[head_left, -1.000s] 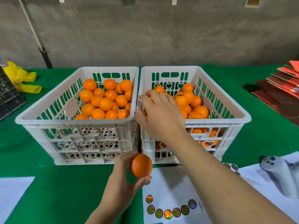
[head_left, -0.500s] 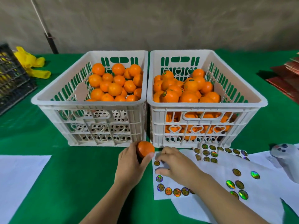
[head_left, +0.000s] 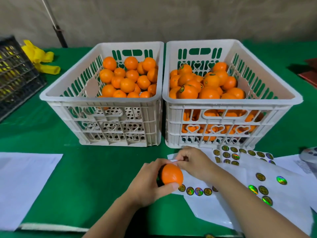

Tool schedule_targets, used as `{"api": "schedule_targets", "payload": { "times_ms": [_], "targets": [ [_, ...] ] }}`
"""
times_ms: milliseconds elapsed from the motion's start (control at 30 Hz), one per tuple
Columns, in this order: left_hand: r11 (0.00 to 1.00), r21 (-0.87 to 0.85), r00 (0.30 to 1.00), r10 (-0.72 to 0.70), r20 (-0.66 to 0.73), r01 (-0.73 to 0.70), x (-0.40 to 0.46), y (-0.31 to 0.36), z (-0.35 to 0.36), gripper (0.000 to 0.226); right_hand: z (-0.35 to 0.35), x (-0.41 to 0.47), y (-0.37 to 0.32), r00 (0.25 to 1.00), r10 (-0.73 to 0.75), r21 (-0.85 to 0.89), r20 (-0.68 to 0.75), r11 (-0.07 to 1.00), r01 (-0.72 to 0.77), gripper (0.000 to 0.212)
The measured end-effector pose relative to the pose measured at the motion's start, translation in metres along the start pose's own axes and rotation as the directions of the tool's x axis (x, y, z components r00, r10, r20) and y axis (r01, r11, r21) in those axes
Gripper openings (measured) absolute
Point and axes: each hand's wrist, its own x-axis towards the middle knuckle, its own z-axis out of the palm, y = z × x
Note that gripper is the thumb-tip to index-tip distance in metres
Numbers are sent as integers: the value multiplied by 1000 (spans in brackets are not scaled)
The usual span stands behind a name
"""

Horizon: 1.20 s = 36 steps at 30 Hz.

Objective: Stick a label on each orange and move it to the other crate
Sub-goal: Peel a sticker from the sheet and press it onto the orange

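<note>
My left hand [head_left: 147, 184] grips a plain orange [head_left: 172, 174] just above the green table, in front of the two white crates. My right hand [head_left: 193, 162] is pinched at the orange's top, fingertips closed together; any label between them is hidden. The left crate [head_left: 103, 97] holds several unlabelled oranges [head_left: 127, 85]. The right crate [head_left: 231, 101] is fuller, and some of its oranges [head_left: 187, 91] carry round labels. White sheets with shiny round labels [head_left: 194, 191] lie under and to the right of my hands.
A white paper sheet [head_left: 22, 182] lies at the near left. A black crate [head_left: 15, 78] and yellow gloves [head_left: 41, 59] are at the far left. A grey device [head_left: 310, 152] pokes in at the right edge, red items [head_left: 310, 74] behind it.
My right hand came back from the right crate down to the label sheet, then rose to the orange. My left hand lifted the orange slightly nearer me.
</note>
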Motion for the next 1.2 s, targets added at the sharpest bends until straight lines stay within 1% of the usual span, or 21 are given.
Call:
{"api": "schedule_targets", "payload": {
  "times_ms": [67,167,267,333,367,400,433,467,500,567,633,700,767,833,900,933,1000,1067,1133,1200],
  "targets": [
    [1000,20,1000,-6,-26,7,2,2,2,60,-2,5,1,997,43,93,66,994,-49,17],
    [1000,27,999,-2,-35,3,2,0,4,58,-10,13,-2,990,64,142,124,986,-82,12],
    [1000,28,999,0,-48,1,2,0,3,57,-20,18,-8,983,111,107,147,986,-128,11],
    [999,34,998,-2,-56,4,3,2,4,56,-26,17,-14,986,114,63,123,991,-122,13],
    [999,34,998,-5,-59,7,3,2,4,56,-27,15,-17,993,97,54,60,993,-100,14],
    [999,33,998,-8,-63,10,3,3,4,56,-27,11,-21,997,67,44,-36,997,-65,14],
    [999,34,998,-11,-66,13,4,3,4,56,-26,5,-25,990,23,32,-138,999,-19,13],
    [999,34,998,-14,-67,17,5,3,4,56,-25,-3,-29,977,-31,25,-209,999,37,12],
    [999,32,998,-16,-69,18,5,2,5,56,-22,-13,-33,966,-98,18,-238,994,105,10],
    [1000,14,997,-15,-73,16,6,-1,6,55,-12,-35,-35,949,-231,-39,-217,973,228,9],
    [1000,-32,997,-3,-81,1,6,-2,6,52,-3,-51,-33,934,-292,-106,-205,956,275,10],
    [996,-86,995,13,-95,-21,6,-2,4,48,0,-56,-30,940,-266,-72,-215,964,256,13],
    [988,-149,995,25,-99,-39,5,-3,3,47,1,-57,-29,964,-198,18,-175,979,205,18],
    [955,-294,996,5,-93,-33,5,-4,3,49,2,-60,-28,979,-163,51,-122,984,170,27],
    [895,-445,995,-29,-100,-18,5,-5,1,53,5,-64,-27,972,-208,-21,-110,978,207,42],
    [873,-486,992,-40,-118,-23,5,-5,0,54,8,-65,-28,963,-248,-67,-102,968,242,49],
    [843,-536,986,-50,-156,-42,4,-4,-1,52,18,-65,-33,951,-300,-146,-76,947,287,60],
    [823,-566,982,-57,-180,-56,4,-4,-3,51,29,-60,-40,954,-287,-214,-89,941,263,69],
    [817,-573,978,-60,-201,-68,3,-5,-3,52,37,-55,-46,952,-270,-262,-147,938,226,73],
    [802,-590,969,-69,-238,-88,2,-3,-6,54,41,-51,-55,932,-296,-315,-209,923,223,69]
  ]
}}
